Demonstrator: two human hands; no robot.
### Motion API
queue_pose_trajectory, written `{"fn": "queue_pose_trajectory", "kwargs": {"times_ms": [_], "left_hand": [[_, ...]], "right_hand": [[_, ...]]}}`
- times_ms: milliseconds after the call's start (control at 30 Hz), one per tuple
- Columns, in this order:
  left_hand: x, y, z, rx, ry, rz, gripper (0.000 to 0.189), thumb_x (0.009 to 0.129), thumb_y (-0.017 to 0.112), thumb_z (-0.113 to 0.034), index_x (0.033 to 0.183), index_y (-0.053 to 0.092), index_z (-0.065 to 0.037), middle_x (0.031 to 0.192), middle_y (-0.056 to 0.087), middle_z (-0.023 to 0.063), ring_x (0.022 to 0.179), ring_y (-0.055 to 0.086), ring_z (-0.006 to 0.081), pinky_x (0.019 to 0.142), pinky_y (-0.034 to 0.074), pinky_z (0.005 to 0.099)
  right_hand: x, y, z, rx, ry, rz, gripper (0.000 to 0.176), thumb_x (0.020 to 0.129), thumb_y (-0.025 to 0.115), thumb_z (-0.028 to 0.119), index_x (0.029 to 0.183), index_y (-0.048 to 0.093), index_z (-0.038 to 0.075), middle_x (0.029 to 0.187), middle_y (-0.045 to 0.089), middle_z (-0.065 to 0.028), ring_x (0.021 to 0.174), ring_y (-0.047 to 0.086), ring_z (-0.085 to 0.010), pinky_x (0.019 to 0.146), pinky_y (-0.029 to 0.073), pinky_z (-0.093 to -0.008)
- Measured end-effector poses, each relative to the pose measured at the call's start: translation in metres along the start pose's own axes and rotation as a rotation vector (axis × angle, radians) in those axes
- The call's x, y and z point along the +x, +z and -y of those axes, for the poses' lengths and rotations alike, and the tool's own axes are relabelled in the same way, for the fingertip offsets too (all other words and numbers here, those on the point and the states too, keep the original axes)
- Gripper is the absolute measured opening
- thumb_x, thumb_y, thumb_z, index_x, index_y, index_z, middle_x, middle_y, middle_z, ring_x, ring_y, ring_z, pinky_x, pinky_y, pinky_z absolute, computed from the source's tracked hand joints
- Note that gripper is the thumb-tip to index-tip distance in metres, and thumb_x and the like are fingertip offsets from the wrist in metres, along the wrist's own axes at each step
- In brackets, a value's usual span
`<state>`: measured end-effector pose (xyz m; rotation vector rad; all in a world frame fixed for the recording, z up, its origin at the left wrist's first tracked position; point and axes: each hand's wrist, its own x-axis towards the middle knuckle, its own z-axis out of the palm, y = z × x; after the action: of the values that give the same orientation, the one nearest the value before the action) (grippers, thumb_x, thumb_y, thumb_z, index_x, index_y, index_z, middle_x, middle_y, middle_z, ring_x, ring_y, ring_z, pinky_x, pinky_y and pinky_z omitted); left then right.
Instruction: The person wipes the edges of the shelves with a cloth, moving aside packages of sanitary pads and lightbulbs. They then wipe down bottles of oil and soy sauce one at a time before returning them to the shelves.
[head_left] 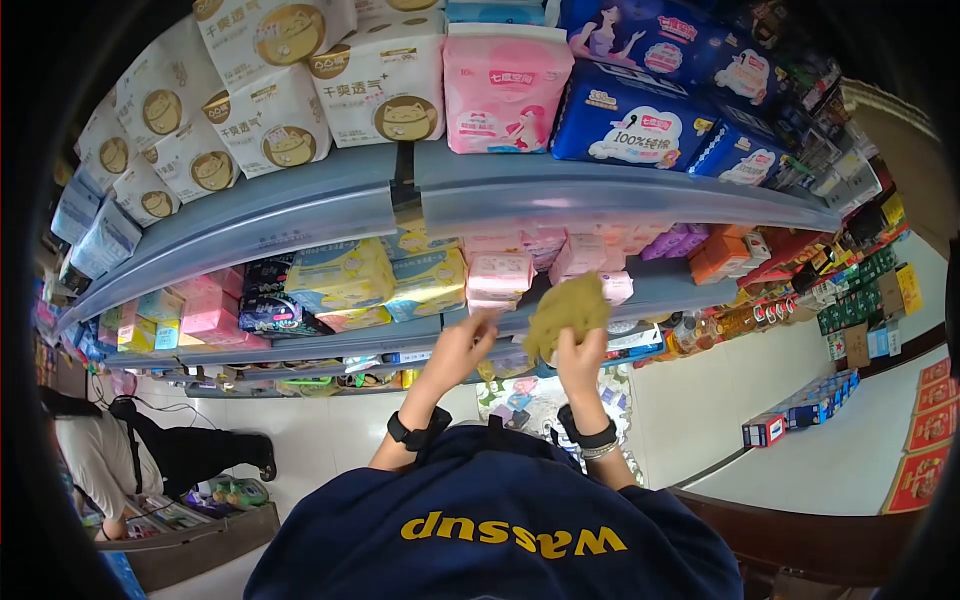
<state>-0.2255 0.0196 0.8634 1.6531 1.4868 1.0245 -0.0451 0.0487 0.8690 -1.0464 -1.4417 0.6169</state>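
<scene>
My right hand (pixel 582 362) is closed on an olive-green cloth (pixel 568 312), bunched up in front of the lower shelf. To its left, my left hand (pixel 458 352) is raised by the shelf edge, fingers loosely bent and apart, with nothing visible in them. Just beyond that hand sits a stack of pink packs (pixel 500 272). Yellow-and-blue packs (pixel 428 284) lie to the left of the pink ones. The cloth hides part of the pink and white packs behind it.
Above, an upper shelf (pixel 480 165) with a clear front strip (pixel 600 200) carries white packs (pixel 380 85), a pink pack (pixel 507 92) and blue packs (pixel 630 120). Another person (pixel 130 450) is at the lower left. Boxes (pixel 800 405) stand on the floor at right.
</scene>
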Motion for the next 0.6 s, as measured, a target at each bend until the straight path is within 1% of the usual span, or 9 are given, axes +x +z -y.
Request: {"fn": "queue_pose_trajectory", "kwargs": {"times_ms": [67, 100, 133, 200, 267, 300, 400, 433, 600], "left_hand": [[0.001, -0.017, -0.049, 0.033, 0.205, -0.229, 0.021, 0.079, 0.053, -0.004, 0.1, 0.057, -0.001, 0.085, 0.061, 0.0125, 0.078, 0.06, 0.0232, 0.07, 0.045, 0.0297], [0.003, -0.025, -0.066, 0.08, 0.349, -0.343, 0.019, 0.078, 0.054, -0.001, 0.097, 0.058, -0.001, 0.085, 0.061, 0.012, 0.078, 0.059, 0.0222, 0.07, 0.045, 0.0296], [0.003, -0.034, -0.082, 0.083, 0.348, -0.345, 0.019, 0.078, 0.054, -0.001, 0.097, 0.058, -0.001, 0.085, 0.061, 0.012, 0.078, 0.059, 0.0222, 0.07, 0.045, 0.0296], [0.008, -0.049, -0.108, 0.275, 0.597, -0.577, 0.019, 0.073, 0.057, 0.003, 0.091, 0.059, -0.002, 0.085, 0.06, 0.0112, 0.078, 0.057, 0.0225, 0.07, 0.043, 0.0306], [0.017, -0.058, -0.129, 0.209, 0.643, -0.655, 0.021, 0.071, 0.059, 0.003, 0.091, 0.059, -0.003, 0.084, 0.059, 0.0098, 0.076, 0.055, 0.0242, 0.069, 0.043, 0.0319], [0.021, -0.06, -0.136, 0.139, 0.679, -0.719, 0.022, 0.069, 0.06, 0.003, 0.09, 0.059, -0.005, 0.083, 0.057, 0.0085, 0.074, 0.053, 0.0259, 0.067, 0.042, 0.0331], [0.04, -0.064, -0.149, 0.278, 0.781, -0.763, 0.025, 0.069, 0.06, 0.003, 0.092, 0.059, -0.004, 0.087, 0.057, 0.0096, 0.077, 0.052, 0.0257, 0.069, 0.041, 0.0328], [0.045, -0.064, -0.147, 0.337, 0.776, -0.738, 0.03, 0.069, 0.06, 0.002, 0.098, 0.057, -0.003, 0.092, 0.057, 0.0107, 0.082, 0.053, 0.0262, 0.072, 0.041, 0.0335], [0.056, -0.061, -0.135, 0.365, 0.743, -0.769, 0.036, 0.071, 0.057, 0.002, 0.106, 0.051, -0.002, 0.098, 0.057, 0.0111, 0.087, 0.054, 0.0264, 0.078, 0.039, 0.0342]], "right_hand": [[0.019, -0.004, 0.023, 0.087, -0.156, -0.102, 0.039, 0.073, 0.045, -0.004, 0.112, 0.044, -0.004, 0.103, 0.052, -0.0154, 0.092, 0.052, -0.0256, 0.082, 0.04, -0.0332], [0.027, -0.005, 0.036, 0.089, -0.154, -0.1, 0.039, 0.073, 0.045, -0.004, 0.112, 0.044, -0.004, 0.103, 0.052, -0.0154, 0.092, 0.052, -0.0256, 0.082, 0.04, -0.0332], [0.034, -0.005, 0.047, 0.127, -0.221, -0.093, 0.039, 0.074, 0.045, -0.004, 0.113, 0.044, -0.004, 0.106, 0.052, -0.0157, 0.095, 0.052, -0.0256, 0.083, 0.04, -0.034], [0.05, -0.003, 0.065, 0.17, -0.295, -0.082, 0.039, 0.074, 0.045, -0.004, 0.113, 0.045, -0.005, 0.108, 0.052, -0.0161, 0.098, 0.052, -0.0257, 0.085, 0.04, -0.0348], [0.068, 0.006, 0.082, -0.158, -0.617, -0.053, 0.036, 0.068, 0.05, -0.003, 0.104, 0.052, -0.001, 0.106, 0.052, -0.0169, 0.1, 0.048, -0.0338, 0.087, 0.035, -0.0437], [0.075, 0.013, 0.09, -0.218, -0.719, -0.016, 0.034, 0.066, 0.057, 0.001, 0.1, 0.055, 0.002, 0.107, 0.051, -0.0173, 0.101, 0.045, -0.0377, 0.088, 0.033, -0.0472], [0.087, 0.044, 0.084, -0.322, -0.813, 0.043, 0.035, 0.066, 0.063, 0.005, 0.1, 0.056, 0.003, 0.107, 0.05, -0.0173, 0.1, 0.046, -0.0377, 0.087, 0.034, -0.0469], [0.087, 0.046, 0.086, -0.42, -0.834, -0.007, 0.038, 0.066, 0.066, 0.01, 0.102, 0.055, 0.004, 0.106, 0.05, -0.0171, 0.1, 0.046, -0.0384, 0.086, 0.034, -0.0487], [0.094, 0.036, 0.066, -0.473, -0.827, -0.107, 0.039, 0.066, 0.064, 0.007, 0.103, 0.055, 0.002, 0.112, 0.047, -0.0188, 0.104, 0.044, -0.0401, 0.088, 0.033, -0.051]]}}
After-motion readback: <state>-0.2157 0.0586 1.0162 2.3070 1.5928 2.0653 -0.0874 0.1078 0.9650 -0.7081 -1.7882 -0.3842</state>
